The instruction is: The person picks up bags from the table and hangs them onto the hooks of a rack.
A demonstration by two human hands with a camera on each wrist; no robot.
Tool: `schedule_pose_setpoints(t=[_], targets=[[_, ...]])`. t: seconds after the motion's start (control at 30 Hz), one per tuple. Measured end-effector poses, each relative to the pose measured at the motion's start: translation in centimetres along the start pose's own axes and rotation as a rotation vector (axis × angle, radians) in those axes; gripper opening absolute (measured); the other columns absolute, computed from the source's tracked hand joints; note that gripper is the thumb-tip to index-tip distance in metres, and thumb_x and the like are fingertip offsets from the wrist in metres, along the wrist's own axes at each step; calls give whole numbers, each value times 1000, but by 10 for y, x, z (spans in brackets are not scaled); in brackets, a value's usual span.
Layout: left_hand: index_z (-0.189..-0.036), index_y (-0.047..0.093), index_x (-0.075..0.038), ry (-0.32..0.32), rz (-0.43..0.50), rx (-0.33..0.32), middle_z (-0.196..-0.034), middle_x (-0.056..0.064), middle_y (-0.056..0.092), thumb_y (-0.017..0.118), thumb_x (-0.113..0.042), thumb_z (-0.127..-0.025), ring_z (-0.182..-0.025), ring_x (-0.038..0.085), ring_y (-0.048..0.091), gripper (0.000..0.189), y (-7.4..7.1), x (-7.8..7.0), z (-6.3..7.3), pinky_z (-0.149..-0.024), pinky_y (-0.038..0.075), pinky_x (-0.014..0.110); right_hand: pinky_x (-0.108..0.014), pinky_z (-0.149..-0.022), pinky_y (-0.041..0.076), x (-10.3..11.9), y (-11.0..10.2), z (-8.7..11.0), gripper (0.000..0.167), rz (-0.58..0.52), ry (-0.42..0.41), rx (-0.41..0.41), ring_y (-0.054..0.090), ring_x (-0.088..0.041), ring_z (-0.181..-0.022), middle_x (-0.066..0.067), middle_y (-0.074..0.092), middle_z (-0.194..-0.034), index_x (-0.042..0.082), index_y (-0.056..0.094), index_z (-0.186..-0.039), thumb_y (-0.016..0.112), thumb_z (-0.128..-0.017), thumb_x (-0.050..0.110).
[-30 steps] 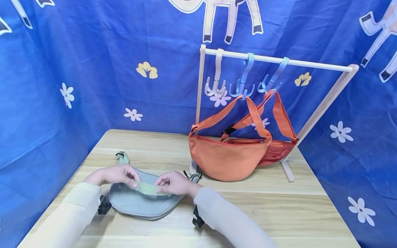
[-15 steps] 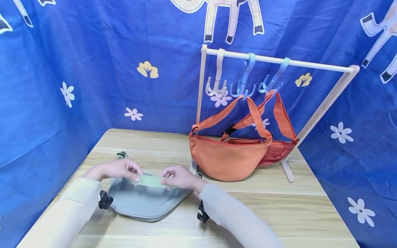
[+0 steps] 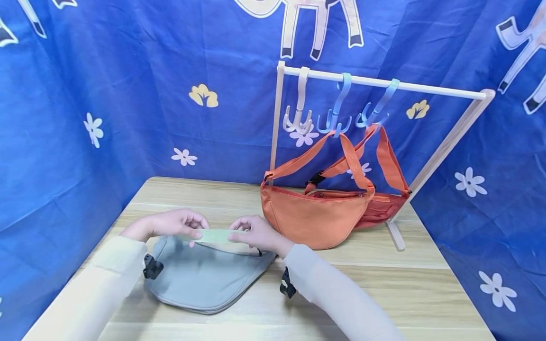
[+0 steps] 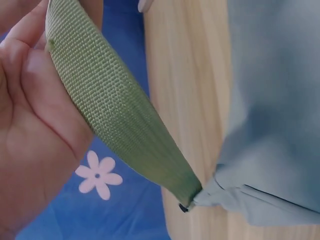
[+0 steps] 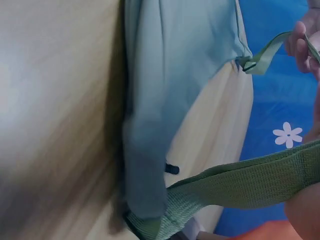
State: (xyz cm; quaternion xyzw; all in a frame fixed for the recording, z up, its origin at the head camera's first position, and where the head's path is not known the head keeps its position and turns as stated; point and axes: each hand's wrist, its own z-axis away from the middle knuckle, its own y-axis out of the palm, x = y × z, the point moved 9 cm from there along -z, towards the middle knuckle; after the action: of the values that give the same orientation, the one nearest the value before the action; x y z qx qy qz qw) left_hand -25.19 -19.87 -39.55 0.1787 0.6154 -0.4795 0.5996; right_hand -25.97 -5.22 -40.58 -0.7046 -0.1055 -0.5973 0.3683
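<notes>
My left hand (image 3: pixel 175 225) and right hand (image 3: pixel 258 234) pinch a light green webbing strap (image 3: pixel 216 235) between thumbs and fingers, a short stretch taut between them. That strap belongs to a grey-blue half-moon bag (image 3: pixel 204 274), which hangs tilted below my hands, close over the table. In the left wrist view, the green strap (image 4: pixel 110 100) runs from the palm down to the bag's corner. From the right wrist, the strap (image 5: pixel 240 182) meets the other end of the bag (image 5: pixel 160 115), near a small black zip pull (image 5: pixel 172 169).
Right of my hands stands a wooden rack with a white rail (image 3: pixel 384 84). A white hook (image 3: pixel 300 102) and two blue hooks (image 3: pixel 337 104) hang there. An orange bag (image 3: pixel 320 218) and a dark red bag (image 3: pixel 379 208) hang by their straps. Blue patterned cloth (image 3: pixel 141 118) surrounds the wooden table (image 3: pixel 384 293).
Both hands have risen and shifted slightly right, still pinching the strap. The grey-blue bag has come up with them and slid a little right. The rack and its bags have stayed put.
</notes>
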Motion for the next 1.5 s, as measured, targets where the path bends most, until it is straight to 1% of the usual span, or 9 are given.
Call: schedule_pose_setpoints(t=[0.13,0.33,0.43,0.57,0.77,0.87,1.03,1.27,1.5], targets=[[-104,61,4,10,-30,-43,-81,5,64,58,-6,-94,-64,14,60,15,-4,-9,-8,-60,48,27,-25,-43,38,5,-11,1,15,-7,-36,-39,42,-11,-49,3,59,-73,16,70,-95,72,-86,27],[-98,64,1,-12,-60,-193,-73,6,61,63,-12,-92,-55,12,55,14,-15,-23,-16,-48,41,22,-24,-42,28,14,-27,4,13,-67,-71,-94,32,-11,-43,2,50,-64,10,69,-94,72,-86,20],[-96,66,-2,-31,-90,-265,-70,2,59,65,-16,-91,-52,12,51,15,-20,-28,-19,-46,40,23,-24,-45,32,21,-36,6,13,-6,-98,-122,37,-10,-47,5,56,-69,10,70,-94,72,-87,20],[-95,67,-3,-49,-130,-326,-70,4,58,67,-19,-90,-50,13,49,17,-26,-34,-24,-47,42,27,-23,-58,42,29,-48,8,14,95,-139,-170,50,-9,-65,7,65,-82,11,71,-94,72,-86,22],[-93,69,-3,-24,-186,-395,-66,4,58,69,-18,-88,-47,13,45,16,-33,-50,-31,-47,42,27,-27,-69,46,37,-62,11,16,158,-172,-237,54,-12,-77,7,65,-89,11,71,-96,72,-87,24],[-92,69,-3,0,-181,-419,-65,2,55,69,-17,-88,-47,11,44,15,-37,-59,-35,-47,40,26,-27,-69,47,43,-71,12,15,175,-194,-263,55,-12,-76,7,66,-88,12,71,-95,72,-87,24],[-91,69,-2,15,-152,-434,-66,6,55,69,-16,-88,-49,12,42,14,-45,-71,-43,-48,40,25,-27,-61,47,53,-85,13,13,163,-202,-295,55,-13,-68,6,66,-84,12,71,-94,72,-87,23],[-91,72,-7,28,-259,-465,-55,-2,45,70,-19,-88,-45,14,41,12,-59,-96,-52,-46,38,27,-27,-59,48,66,-104,15,13,116,-196,-345,58,-14,-69,3,66,-80,12,72,-93,73,-86,23],[-92,72,-6,17,-263,-484,-57,-1,45,70,-20,-88,-46,12,39,15,-66,-111,-59,-47,36,27,-26,-62,49,81,-122,20,12,153,-234,-405,61,-11,-70,2,69,-82,11,72,-92,73,-86,20]])
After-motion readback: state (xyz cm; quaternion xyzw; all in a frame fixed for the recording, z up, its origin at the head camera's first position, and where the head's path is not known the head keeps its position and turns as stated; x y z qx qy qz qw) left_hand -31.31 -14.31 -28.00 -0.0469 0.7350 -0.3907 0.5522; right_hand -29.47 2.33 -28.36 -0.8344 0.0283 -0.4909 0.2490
